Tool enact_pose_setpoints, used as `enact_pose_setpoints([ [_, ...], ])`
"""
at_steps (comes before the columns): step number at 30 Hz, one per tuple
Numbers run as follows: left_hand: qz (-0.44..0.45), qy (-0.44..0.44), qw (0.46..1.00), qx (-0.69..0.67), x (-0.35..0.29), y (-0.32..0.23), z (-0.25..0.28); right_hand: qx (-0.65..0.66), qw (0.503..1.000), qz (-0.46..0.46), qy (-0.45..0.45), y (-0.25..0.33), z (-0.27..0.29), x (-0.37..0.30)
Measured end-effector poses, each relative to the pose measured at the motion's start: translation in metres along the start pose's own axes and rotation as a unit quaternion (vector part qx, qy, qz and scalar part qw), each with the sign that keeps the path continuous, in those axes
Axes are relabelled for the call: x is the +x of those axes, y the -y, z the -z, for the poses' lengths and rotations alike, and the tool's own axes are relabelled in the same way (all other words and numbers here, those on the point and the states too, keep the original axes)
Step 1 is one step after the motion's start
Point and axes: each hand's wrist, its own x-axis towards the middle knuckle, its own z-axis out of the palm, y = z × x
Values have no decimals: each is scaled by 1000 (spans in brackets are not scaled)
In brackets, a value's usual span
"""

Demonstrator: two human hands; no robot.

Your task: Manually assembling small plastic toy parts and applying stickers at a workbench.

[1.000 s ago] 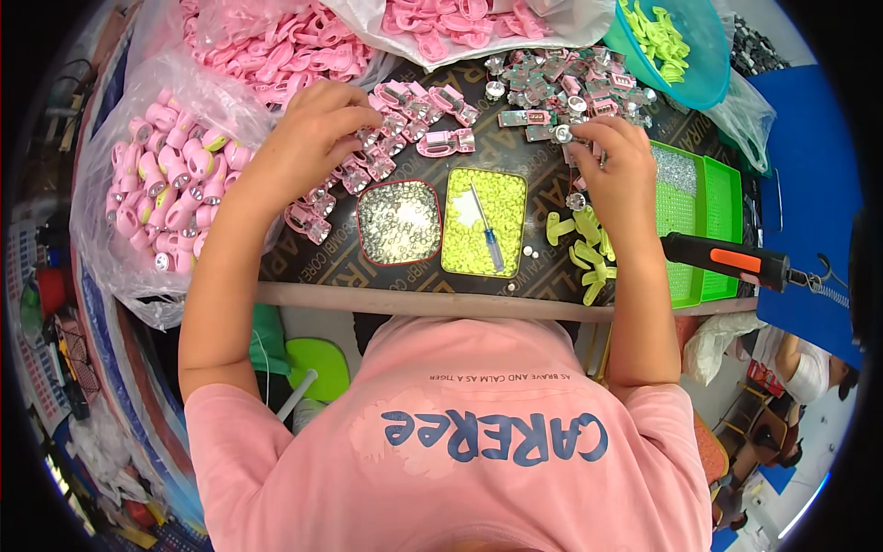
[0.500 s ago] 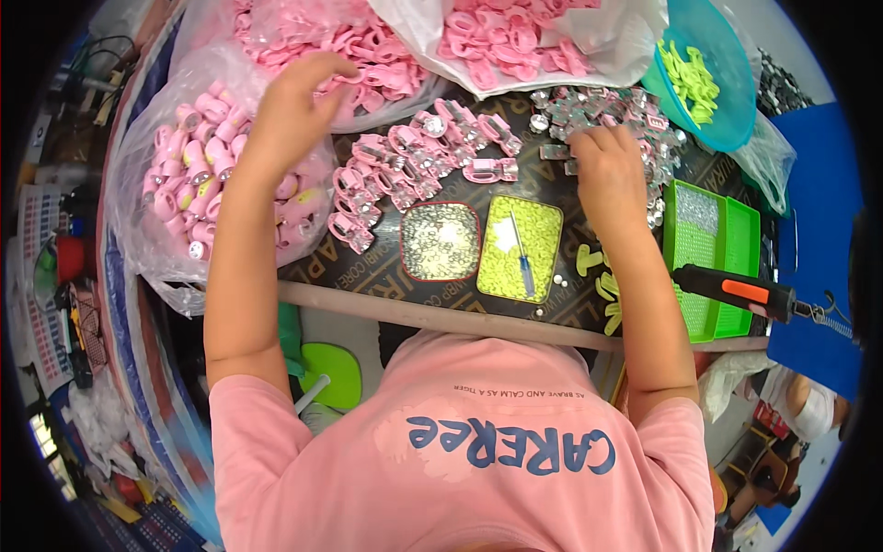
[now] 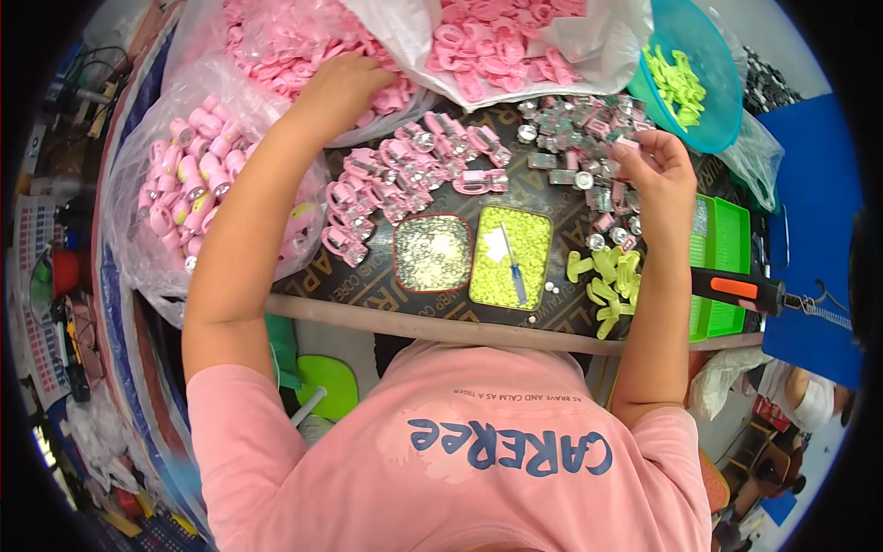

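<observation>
My left hand [image 3: 340, 96] reaches palm down onto loose pink plastic parts [image 3: 303, 46] in a clear bag; its fingertips are hidden among them. At the right, my right hand [image 3: 660, 167] is closed, pinching a small pale pink and silver part [image 3: 627, 145] between thumb and fingers. It is just above a pile of silver metal parts [image 3: 589, 129], some with round shiny ends. Between the hands lies a cluster of pink clip-like pieces [image 3: 405, 170] with metal inserts. One such piece [image 3: 480, 181] lies a little apart from the cluster.
Near the table's front edge stand a tin of clear beads [image 3: 432, 253] and a tin of yellow-green bits [image 3: 510, 276] with a small screwdriver [image 3: 515, 271]. Yellow-green parts [image 3: 612, 276], a hanging black-and-orange tool [image 3: 736, 288], a green tray [image 3: 727, 230] and a teal bowl [image 3: 717, 83] are rightward.
My left hand has moved right and down onto the pink parts. My right hand has lifted off the metal pile and shifted right, with a small part now between its fingers.
</observation>
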Motion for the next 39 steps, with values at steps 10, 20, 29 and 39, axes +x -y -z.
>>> enact_pose_setpoints([
  [10,224,-108,913,-322,0,-62,39,-273,951,143,-33,11,4,-6],
  [20,340,4,401,-851,22,-250,-1,-140,989,37,6,16,6,2],
  [29,270,-66,191,-942,21,-273,-19,-3,983,-90,161,15,-2,-50],
  [39,243,-85,242,-936,14,-277,-10,-17,968,-107,225,12,-1,-60],
])
